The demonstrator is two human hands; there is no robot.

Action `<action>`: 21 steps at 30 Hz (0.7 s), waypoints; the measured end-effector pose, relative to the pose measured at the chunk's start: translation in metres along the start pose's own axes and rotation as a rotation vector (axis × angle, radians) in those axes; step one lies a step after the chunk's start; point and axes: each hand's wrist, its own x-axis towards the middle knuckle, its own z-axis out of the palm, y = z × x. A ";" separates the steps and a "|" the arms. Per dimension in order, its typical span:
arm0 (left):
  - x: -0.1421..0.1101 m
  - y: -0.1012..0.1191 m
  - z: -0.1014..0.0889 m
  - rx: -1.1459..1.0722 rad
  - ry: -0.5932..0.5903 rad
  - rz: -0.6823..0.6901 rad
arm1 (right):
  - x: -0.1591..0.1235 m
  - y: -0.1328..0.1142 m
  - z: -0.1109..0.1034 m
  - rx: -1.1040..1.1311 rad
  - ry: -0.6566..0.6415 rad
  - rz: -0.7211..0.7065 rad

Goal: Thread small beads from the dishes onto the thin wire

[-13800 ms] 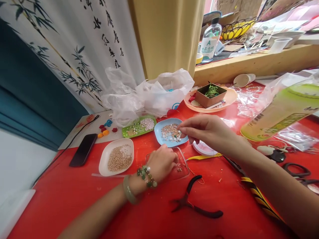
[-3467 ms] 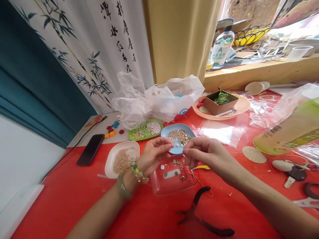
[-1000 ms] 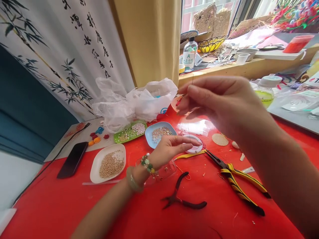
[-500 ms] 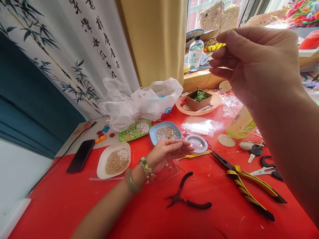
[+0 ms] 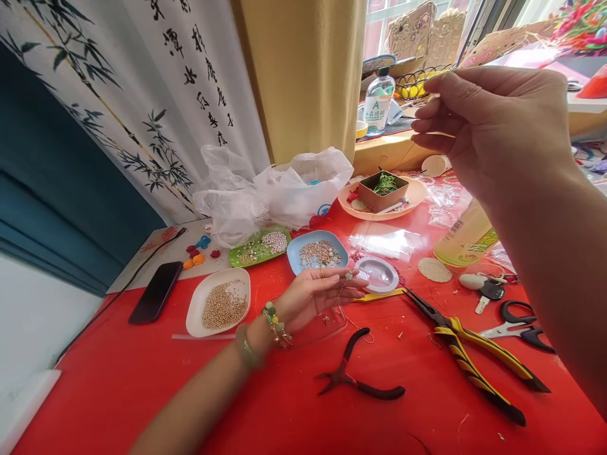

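"Where are our beads [image 5: 349, 276]?"
"On our left hand [image 5: 313, 296]; gripped or not, we can't tell. Our right hand [image 5: 502, 117] pinches thumb to forefinger."
"What's in the way?"
"Our right arm [image 5: 545, 234], before the bottle [image 5: 465, 237] and beside the scissors [image 5: 516, 327]."

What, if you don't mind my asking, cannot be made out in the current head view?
In the head view:
- Clear tray: mostly hidden by the left hand.
- Anything between the right hand's thumb and forefinger: too fine to see.
- Yellow container: partly hidden by the right forearm.
- Gold beads: too small to count.
- Red tub: cut off by the right edge.
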 end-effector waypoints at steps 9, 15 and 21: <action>0.001 -0.003 -0.007 -0.008 -0.022 -0.002 | 0.004 0.002 -0.004 -0.007 0.020 0.016; 0.000 -0.003 -0.008 0.006 -0.018 -0.022 | 0.006 0.002 -0.006 -0.021 0.023 0.025; 0.001 -0.004 -0.012 0.041 -0.026 -0.050 | 0.005 0.006 -0.008 -0.049 0.009 -0.007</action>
